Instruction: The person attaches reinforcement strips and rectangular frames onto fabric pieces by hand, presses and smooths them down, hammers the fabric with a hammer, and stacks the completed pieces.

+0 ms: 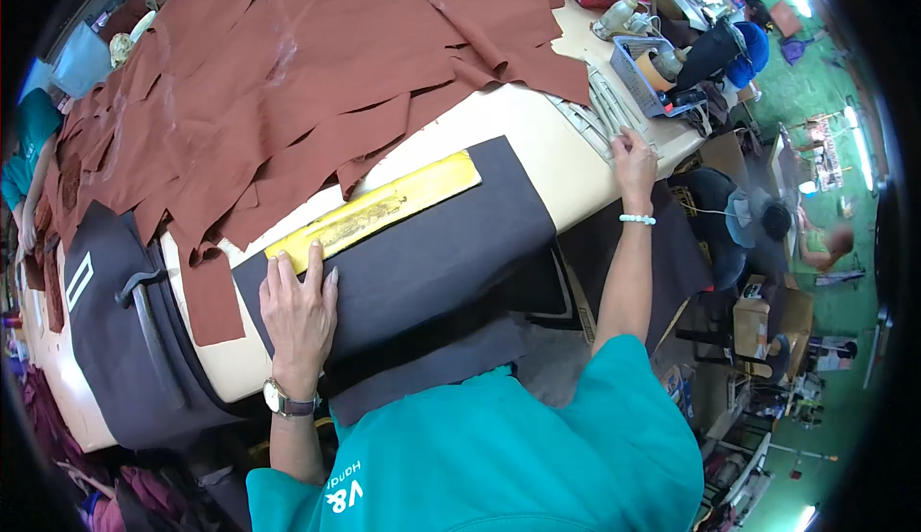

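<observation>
My left hand [299,316] lies flat with its fingers stretched out on a dark sheet of leather-like material [432,244]. Its fingertips touch the near end of a worn yellow bar [374,208], which rests along the sheet's far edge. At the table's right side, my right hand [634,160] has its fingers pinched at the end of a pale, flat strip [610,110]. Other pale slotted strips [578,119] lie beside it. The dark sheet hangs over the table's near edge toward my body.
Overlapping brown leather pieces [317,71] cover much of the cream table [523,115]. A hammer [153,331] lies on dark material at left, near a white rectangular frame [80,283]. A basket [638,73] of bottles and tools stands at far right. A co-worker's arm [36,191] reaches in at left.
</observation>
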